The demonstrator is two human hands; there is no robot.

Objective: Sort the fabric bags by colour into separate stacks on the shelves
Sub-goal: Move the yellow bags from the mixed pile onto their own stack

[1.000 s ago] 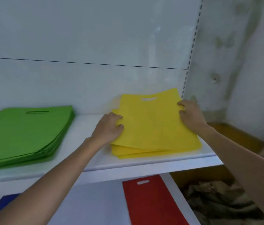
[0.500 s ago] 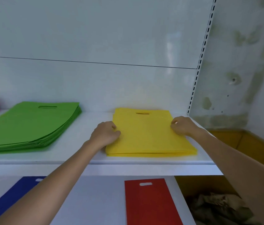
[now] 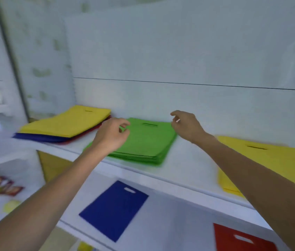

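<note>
On the upper shelf (image 3: 193, 171) a stack of green bags (image 3: 143, 142) lies in the middle. A sorted yellow stack (image 3: 270, 160) lies to its right. At the far left sits a mixed pile (image 3: 65, 127) with yellow bags on top and blue and red ones beneath. My left hand (image 3: 113, 135) hovers over the green stack's left side, fingers loosely curled and holding nothing. My right hand (image 3: 186, 125) hangs above the green stack's right corner, fingers relaxed and empty. On the lower shelf lie a blue bag (image 3: 114, 209) and a red bag (image 3: 241, 240).
A white back panel (image 3: 179, 60) closes the shelf behind the stacks. Left of the upright post (image 3: 10, 57) another shelf unit holds colourful packets (image 3: 3, 187). Bare shelf surface shows between the green and yellow stacks.
Both hands have let go of the right yellow stack and moved left over the green stack. The view has swung left, bringing the mixed pile into sight.
</note>
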